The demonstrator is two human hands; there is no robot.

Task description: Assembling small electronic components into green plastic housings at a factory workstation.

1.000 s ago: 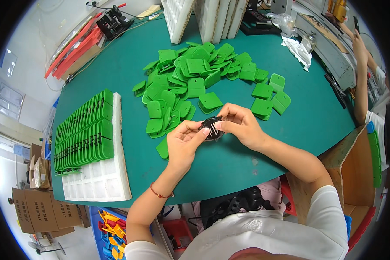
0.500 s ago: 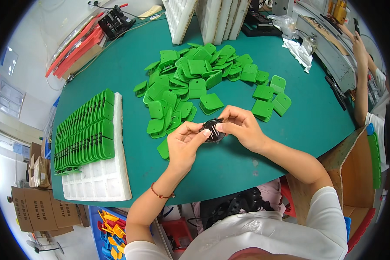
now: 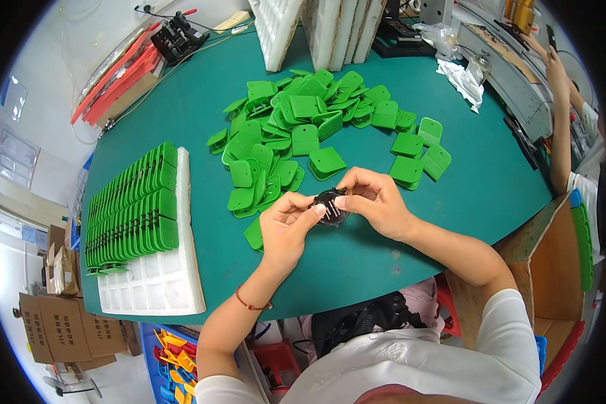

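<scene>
A small round black piece (image 3: 331, 211) with pale marks on its face is held just above the green table, near its front edge. Its left rim is pinched by my left hand (image 3: 286, 227), thumb on top. On the other side my right hand (image 3: 378, 205) grips it too, its thumb pressed onto the face. The fingers hide part of the rim. Beyond my hands spreads a heap of green plastic clips (image 3: 305, 140), with one clip (image 3: 254, 233) close beside my left hand. Rows of green clips (image 3: 131, 222) with black middles stand in a white foam tray (image 3: 158, 286) at the left.
White foam trays (image 3: 323, 34) stand on edge at the back. A crumpled white cloth (image 3: 463, 82) lies at the far right. Below the table are a blue bin (image 3: 153, 367) of coloured plastic pieces and an open cardboard box (image 3: 552, 269). Another person's arm (image 3: 560, 121) shows at the right.
Both hands keep their hold on the round black piece, which has tipped slightly. The whole view has shifted a little; the clips and trays lie as before.
</scene>
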